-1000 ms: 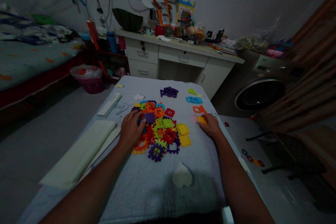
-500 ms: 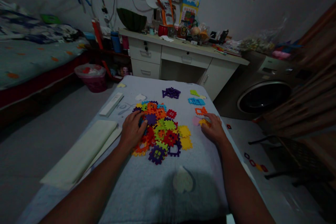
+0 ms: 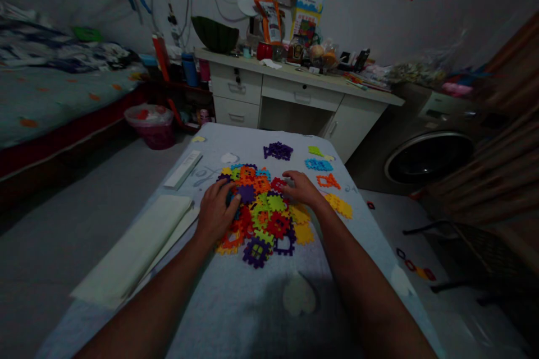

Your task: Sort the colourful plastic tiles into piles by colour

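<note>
A heap of coloured interlocking foam puzzle pieces lies in the middle of a table covered with a grey cloth. My left hand rests on the heap's left side, fingers bent loosely over the pieces. My right hand lies on the heap's upper right, fingers stretched flat toward a red piece. Two joined yellow pieces lie apart to the right of that hand. Farther back sit separate small groups: orange, blue, purple and green.
A folded pale cloth and a white box lie on the table's left side. Beyond stand a cluttered white desk, a washing machine, a pink bin and a bed. Loose pieces lie on the floor at right.
My right hand left the yellow pieces at the table's right edge and moved left onto the heap. The left hand stayed on the heap. The camera shifted slightly.
</note>
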{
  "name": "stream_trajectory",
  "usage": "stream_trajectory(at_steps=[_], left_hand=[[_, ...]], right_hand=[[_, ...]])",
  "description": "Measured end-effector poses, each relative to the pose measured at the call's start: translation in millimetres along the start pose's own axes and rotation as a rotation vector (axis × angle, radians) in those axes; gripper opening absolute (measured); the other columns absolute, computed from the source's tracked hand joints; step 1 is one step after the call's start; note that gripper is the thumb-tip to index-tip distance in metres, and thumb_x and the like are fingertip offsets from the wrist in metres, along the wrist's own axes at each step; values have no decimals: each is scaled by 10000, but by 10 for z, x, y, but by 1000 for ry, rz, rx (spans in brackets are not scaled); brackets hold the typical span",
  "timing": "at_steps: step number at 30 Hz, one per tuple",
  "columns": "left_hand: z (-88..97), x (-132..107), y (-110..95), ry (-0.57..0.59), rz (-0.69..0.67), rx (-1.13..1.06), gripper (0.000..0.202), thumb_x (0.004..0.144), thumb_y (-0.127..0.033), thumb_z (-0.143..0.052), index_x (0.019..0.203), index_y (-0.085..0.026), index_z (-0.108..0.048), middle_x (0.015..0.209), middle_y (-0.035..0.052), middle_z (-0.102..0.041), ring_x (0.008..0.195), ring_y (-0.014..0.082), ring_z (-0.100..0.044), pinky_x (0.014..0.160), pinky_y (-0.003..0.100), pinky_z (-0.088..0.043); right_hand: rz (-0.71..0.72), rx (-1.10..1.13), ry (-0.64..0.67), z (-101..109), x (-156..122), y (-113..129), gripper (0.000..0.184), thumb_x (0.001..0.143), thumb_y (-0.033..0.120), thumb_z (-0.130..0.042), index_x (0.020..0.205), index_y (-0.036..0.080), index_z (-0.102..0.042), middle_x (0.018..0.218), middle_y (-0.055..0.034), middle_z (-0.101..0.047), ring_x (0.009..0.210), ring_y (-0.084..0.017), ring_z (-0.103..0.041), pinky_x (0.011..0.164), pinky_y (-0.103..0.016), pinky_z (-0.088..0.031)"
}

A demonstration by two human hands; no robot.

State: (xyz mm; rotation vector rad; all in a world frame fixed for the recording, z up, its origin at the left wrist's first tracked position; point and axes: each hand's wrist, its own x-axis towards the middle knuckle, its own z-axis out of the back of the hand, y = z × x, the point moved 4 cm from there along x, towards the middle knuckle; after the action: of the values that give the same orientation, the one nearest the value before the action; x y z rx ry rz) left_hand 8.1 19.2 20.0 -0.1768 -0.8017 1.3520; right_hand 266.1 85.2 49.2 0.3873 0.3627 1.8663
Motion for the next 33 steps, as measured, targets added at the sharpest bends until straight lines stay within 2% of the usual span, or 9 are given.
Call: stream_trajectory(at_steps=[4, 9, 16, 23, 29, 33], left_hand=[[7, -7, -13, -3, 0, 0, 459, 935, -475, -414, 1228, -182, -613, 1366, 133, -533, 1295, 317, -465, 1115, 511, -365], [8, -6, -22, -2, -11, 2, 463, 933, -468, -420, 1228, -168, -613, 1364, 145, -534, 1284, 322, -471, 1108, 518, -371], [6, -5, -27, 29, -10, -5, 466, 927, -475, -421, 1235, -178, -605, 1366, 135, -533, 1290, 323, -465, 1113, 514, -363], [-11, -3, -13, 22, -27, -13, 445, 925, -481, -424, 1227, -209, -604, 1336, 114, -553, 1277, 311, -479, 1110, 507, -363], [-8, -2, -18, 37, -27, -4, 480, 930, -487, -414, 1241, -175, -604, 1344, 134, -549, 1277, 313, -475, 1103, 502, -368], [-3, -3, -21, 37, -35, -6, 487, 931, -477, -415, 1245, -158, -604, 1347, 147, -545, 1282, 314, -470, 1105, 505, -365]], right_hand=[[-35, 15, -7, -142, 30, -5, 513, 785, 288, -693, 1270, 157, -591, 1248, -130, -637, 1152, -258, -568, 1013, -381, -405], [-50, 78, -55, -237, -10, -82, 521, 769, 278, -698, 1262, 149, -592, 1216, -124, -639, 1104, -246, -566, 980, -366, -419], [6, 130, -99, -285, -41, -111, 418, 766, 184, -657, 1182, 178, -627, 1175, -82, -666, 1065, -232, -554, 972, -369, -416], [25, 100, -95, -326, -34, -130, 435, 775, 175, -617, 1209, 198, -616, 1220, -80, -656, 1120, -248, -533, 1005, -410, -396], [37, 101, -94, -310, -39, -122, 447, 764, 194, -625, 1211, 186, -619, 1216, -83, -663, 1107, -253, -544, 1009, -406, -405], [32, 147, -124, -317, -36, -146, 519, 730, 167, -622, 1248, 168, -599, 1208, -90, -658, 1112, -249, -550, 1005, -397, -424]])
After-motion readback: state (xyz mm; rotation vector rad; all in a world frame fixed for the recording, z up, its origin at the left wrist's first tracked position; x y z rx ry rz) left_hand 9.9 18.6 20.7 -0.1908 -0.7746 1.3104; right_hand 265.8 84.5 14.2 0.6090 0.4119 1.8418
